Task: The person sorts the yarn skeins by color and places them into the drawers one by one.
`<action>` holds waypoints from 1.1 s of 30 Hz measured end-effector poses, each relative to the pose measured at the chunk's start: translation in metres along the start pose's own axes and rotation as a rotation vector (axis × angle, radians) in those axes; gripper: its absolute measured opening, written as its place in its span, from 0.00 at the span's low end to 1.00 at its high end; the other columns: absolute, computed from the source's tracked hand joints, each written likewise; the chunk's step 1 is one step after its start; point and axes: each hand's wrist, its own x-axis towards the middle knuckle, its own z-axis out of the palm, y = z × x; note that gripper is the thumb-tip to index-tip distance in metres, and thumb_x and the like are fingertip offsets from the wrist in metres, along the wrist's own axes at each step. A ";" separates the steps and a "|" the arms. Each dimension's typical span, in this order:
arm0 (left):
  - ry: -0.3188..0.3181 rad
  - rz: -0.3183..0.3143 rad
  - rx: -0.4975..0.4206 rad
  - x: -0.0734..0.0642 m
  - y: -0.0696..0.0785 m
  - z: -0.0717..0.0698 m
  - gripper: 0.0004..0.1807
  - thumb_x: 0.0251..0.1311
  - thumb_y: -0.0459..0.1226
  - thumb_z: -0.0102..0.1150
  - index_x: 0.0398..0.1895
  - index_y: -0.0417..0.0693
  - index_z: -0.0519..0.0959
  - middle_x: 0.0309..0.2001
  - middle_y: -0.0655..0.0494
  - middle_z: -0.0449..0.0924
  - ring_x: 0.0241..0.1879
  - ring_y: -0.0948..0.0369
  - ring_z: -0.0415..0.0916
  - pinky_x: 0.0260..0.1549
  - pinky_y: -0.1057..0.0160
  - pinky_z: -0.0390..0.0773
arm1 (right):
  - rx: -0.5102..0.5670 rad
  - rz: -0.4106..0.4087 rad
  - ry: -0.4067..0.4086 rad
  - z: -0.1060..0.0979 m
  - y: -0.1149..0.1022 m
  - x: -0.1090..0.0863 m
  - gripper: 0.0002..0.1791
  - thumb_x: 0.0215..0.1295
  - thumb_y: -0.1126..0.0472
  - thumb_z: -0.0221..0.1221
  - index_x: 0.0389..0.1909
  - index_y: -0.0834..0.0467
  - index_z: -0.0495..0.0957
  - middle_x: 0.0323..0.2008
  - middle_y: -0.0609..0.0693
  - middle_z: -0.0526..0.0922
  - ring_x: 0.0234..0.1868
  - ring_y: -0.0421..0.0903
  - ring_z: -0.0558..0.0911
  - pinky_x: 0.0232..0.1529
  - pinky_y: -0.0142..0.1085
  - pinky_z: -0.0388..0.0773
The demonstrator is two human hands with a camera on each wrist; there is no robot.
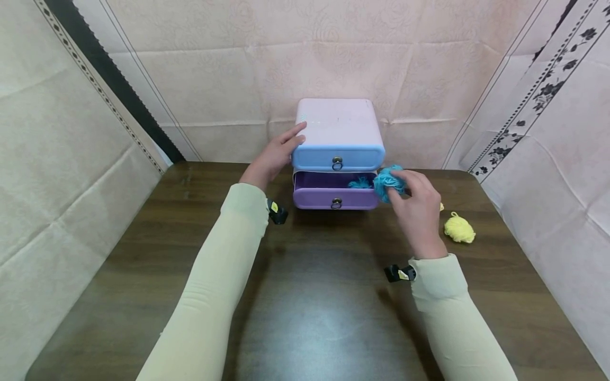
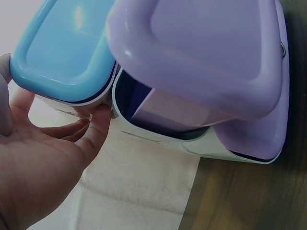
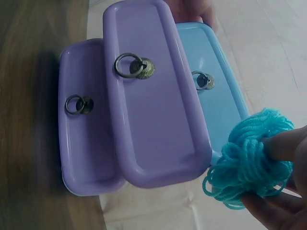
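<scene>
A small drawer unit stands against the back cloth, its blue top drawer [image 1: 350,157] closed and its purple middle drawer [image 1: 314,198] pulled out. Some blue yarn [image 1: 360,183] lies inside the middle drawer, at its right end. My right hand [image 1: 419,203] pinches a turquoise yarn ball [image 3: 252,160] between thumb and fingers, right by that drawer's right front corner. On the unit's left side, level with the blue drawer, rests my left hand [image 1: 276,153], its fingers extended along the side and upper edge. The purple bottom drawer [image 3: 88,139] is closed.
To the right on the brown table [image 1: 305,301] lies a yellow yarn ball [image 1: 459,228], with another bit of yellow yarn [image 1: 441,206] mostly hidden behind my right hand. Pale patterned cloth [image 1: 205,90] hangs behind and on both sides. Each drawer front carries a ring pull [image 3: 128,66].
</scene>
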 end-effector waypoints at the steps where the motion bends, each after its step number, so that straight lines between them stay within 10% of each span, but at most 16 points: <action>1: 0.000 -0.001 0.002 0.000 0.000 0.000 0.23 0.67 0.58 0.49 0.65 0.89 0.62 0.76 0.70 0.49 0.76 0.59 0.48 0.71 0.49 0.58 | 0.005 -0.004 0.006 0.001 0.000 0.000 0.16 0.62 0.61 0.64 0.51 0.58 0.82 0.51 0.57 0.82 0.51 0.52 0.81 0.50 0.50 0.81; 33: -0.008 0.002 -0.014 -0.001 0.001 0.000 0.23 0.68 0.57 0.48 0.66 0.88 0.62 0.76 0.68 0.49 0.75 0.58 0.50 0.71 0.49 0.58 | 0.067 -0.032 0.038 0.025 -0.013 0.006 0.15 0.61 0.59 0.66 0.48 0.59 0.83 0.48 0.55 0.82 0.48 0.48 0.81 0.47 0.44 0.83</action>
